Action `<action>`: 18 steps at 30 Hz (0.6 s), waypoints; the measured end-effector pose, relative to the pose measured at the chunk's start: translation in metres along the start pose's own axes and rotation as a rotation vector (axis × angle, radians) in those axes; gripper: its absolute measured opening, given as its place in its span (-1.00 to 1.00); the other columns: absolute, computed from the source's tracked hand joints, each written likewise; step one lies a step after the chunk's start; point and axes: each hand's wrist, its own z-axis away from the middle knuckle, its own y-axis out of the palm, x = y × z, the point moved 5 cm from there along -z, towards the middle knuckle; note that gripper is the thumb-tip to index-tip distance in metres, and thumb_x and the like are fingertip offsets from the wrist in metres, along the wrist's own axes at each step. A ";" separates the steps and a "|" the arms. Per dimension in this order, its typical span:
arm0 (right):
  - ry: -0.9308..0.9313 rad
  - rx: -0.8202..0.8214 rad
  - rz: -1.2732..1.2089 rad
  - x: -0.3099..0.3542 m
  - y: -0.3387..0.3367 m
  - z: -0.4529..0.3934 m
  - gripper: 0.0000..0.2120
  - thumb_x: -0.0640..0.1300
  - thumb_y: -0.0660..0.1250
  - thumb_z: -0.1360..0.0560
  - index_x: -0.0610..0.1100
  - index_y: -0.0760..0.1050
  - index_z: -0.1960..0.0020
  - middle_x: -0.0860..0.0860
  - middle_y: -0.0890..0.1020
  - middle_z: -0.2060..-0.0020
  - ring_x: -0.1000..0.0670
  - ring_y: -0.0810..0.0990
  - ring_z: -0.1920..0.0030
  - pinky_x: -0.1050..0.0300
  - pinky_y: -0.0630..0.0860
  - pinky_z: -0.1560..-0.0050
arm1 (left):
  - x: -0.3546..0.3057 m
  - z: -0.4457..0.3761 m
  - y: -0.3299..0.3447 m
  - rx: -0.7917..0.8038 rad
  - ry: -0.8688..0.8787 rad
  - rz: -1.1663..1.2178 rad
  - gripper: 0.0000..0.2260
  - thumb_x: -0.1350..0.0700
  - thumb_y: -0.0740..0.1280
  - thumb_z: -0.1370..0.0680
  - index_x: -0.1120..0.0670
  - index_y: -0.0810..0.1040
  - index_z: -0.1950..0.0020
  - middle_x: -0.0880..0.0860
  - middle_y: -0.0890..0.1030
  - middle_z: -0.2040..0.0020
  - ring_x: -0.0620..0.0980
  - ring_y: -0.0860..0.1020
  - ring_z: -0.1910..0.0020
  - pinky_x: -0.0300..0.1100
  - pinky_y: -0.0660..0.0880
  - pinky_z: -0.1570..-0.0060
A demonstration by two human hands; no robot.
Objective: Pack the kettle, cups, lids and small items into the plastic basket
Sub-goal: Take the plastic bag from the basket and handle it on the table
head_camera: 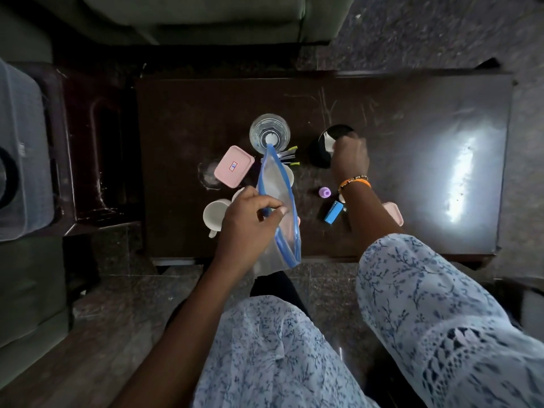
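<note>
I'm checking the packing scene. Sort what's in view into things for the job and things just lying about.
For the job:
zip bag, held by left hand
black kettle, right hand at its rim
white cup
pink lid
glass
purple cap
blue item
plastic basket

Lying about:
sofa

Unreadable sticker on pink lid (234, 166)

Your right hand (350, 156) covers part of the black kettle (325, 145), so you cannot tell what its fingers hold. The zip bag (279, 201) hides most of one white cup (290, 175). The clear container (20, 151) runs off the left edge.
</note>
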 end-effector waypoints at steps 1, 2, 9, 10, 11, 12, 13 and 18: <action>-0.004 0.009 0.016 0.001 0.003 -0.002 -0.72 -0.40 0.12 -0.51 -0.39 0.50 -0.14 -0.27 0.50 -0.17 -0.24 0.43 -0.24 -0.09 0.50 -0.10 | 0.000 0.000 0.001 -0.002 0.003 0.007 -0.94 0.12 0.41 -0.46 0.07 0.66 0.12 -0.10 0.44 0.25 -0.21 0.47 0.24 -0.51 0.36 0.27; -0.008 0.020 0.028 0.003 0.006 -0.005 -0.72 -0.40 0.12 -0.51 -0.39 0.49 -0.15 -0.27 0.50 -0.17 -0.24 0.43 -0.24 -0.08 0.50 -0.10 | 0.002 -0.001 0.002 -0.001 0.003 0.017 -0.94 0.12 0.41 -0.46 0.06 0.66 0.12 -0.09 0.45 0.23 -0.20 0.48 0.22 -0.49 0.37 0.26; -0.009 0.028 -0.080 0.003 0.007 -0.007 -0.69 -0.33 0.15 -0.52 -0.26 0.49 -0.22 -0.22 0.52 -0.23 -0.21 0.49 -0.24 -0.02 0.49 -0.18 | 0.008 -0.005 0.001 0.030 -0.011 0.071 -0.94 0.13 0.40 -0.47 0.07 0.67 0.10 0.02 0.53 0.13 -0.15 0.51 0.13 -0.32 0.47 0.14; -0.036 -0.028 -0.115 0.004 -0.002 0.001 -0.66 -0.35 0.15 -0.49 -0.25 0.49 -0.22 -0.21 0.50 -0.24 -0.22 0.48 -0.24 -0.02 0.48 -0.17 | 0.008 -0.006 -0.002 0.030 -0.018 0.076 -0.93 0.14 0.39 -0.48 0.06 0.67 0.10 0.00 0.53 0.13 -0.18 0.51 0.14 -0.34 0.45 0.13; -0.070 -0.078 -0.155 0.004 -0.011 0.012 -0.63 -0.39 0.16 -0.45 -0.26 0.48 -0.23 -0.21 0.49 -0.26 -0.21 0.47 -0.25 0.00 0.46 -0.18 | 0.008 -0.007 -0.004 0.032 -0.027 0.091 -0.93 0.14 0.38 -0.49 0.04 0.66 0.11 -0.02 0.52 0.14 -0.22 0.50 0.16 -0.39 0.42 0.14; -0.097 -0.109 -0.201 0.003 -0.019 0.026 -0.59 -0.42 0.17 -0.42 -0.26 0.49 -0.24 -0.21 0.50 -0.26 -0.20 0.47 -0.25 0.04 0.42 -0.20 | 0.007 -0.008 -0.006 0.037 -0.036 0.113 -0.91 0.15 0.36 -0.49 0.02 0.66 0.11 -0.05 0.52 0.15 -0.26 0.49 0.17 -0.46 0.40 0.17; -0.120 -0.104 -0.252 0.001 -0.024 0.041 -0.57 -0.44 0.19 -0.41 -0.25 0.49 -0.25 -0.21 0.52 -0.25 -0.19 0.48 -0.25 0.13 0.40 -0.19 | 0.007 -0.008 -0.008 0.045 -0.044 0.136 -0.89 0.16 0.35 -0.50 -0.01 0.66 0.12 -0.08 0.51 0.16 -0.27 0.48 0.18 -0.52 0.37 0.20; -0.353 0.718 -0.602 0.007 -0.004 0.136 -0.28 -0.47 0.36 -0.38 -0.17 0.21 -0.46 -0.09 0.33 -0.44 -0.03 0.30 -0.45 0.14 0.28 -0.44 | 0.006 -0.009 -0.018 0.038 -0.109 0.292 -0.85 0.22 0.32 -0.51 -0.01 0.63 0.13 -0.10 0.57 0.14 -0.01 0.58 0.08 -0.20 0.58 0.05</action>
